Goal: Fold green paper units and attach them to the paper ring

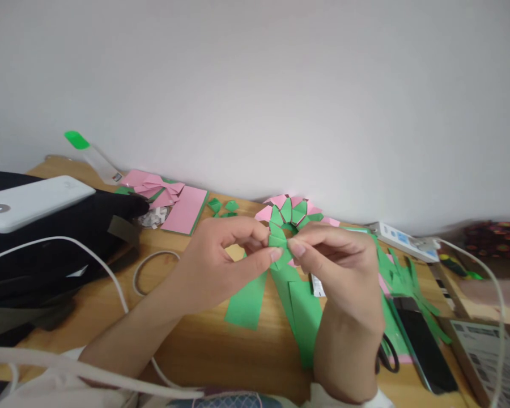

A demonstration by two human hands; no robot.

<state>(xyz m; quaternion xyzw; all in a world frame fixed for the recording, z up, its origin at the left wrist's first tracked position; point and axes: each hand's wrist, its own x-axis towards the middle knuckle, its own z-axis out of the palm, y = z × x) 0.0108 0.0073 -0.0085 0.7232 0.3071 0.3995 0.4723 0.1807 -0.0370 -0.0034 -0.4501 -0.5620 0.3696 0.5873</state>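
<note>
My left hand (225,266) pinches a small folded green paper piece (279,245) between thumb and fingers from the left. From the right, the thumb and fingertips of my right hand (344,260) grip the same piece. Just behind my fingertips is a ring of folded pink and green paper units (299,211); whether the held piece is joined to it, I cannot tell. Below my hands lie green paper strips (245,303) and a green sheet (306,317) on the wooden table (204,340). My right hand partly covers a small white packet (318,285).
Small green folded pieces (215,205) and pink paper (186,208) lie at the back left. A black bag (97,226) carries a white power bank (38,201). On the right are a phone (425,343), a power strip (403,241) and green scraps (416,286). A white cable (89,374) crosses the front.
</note>
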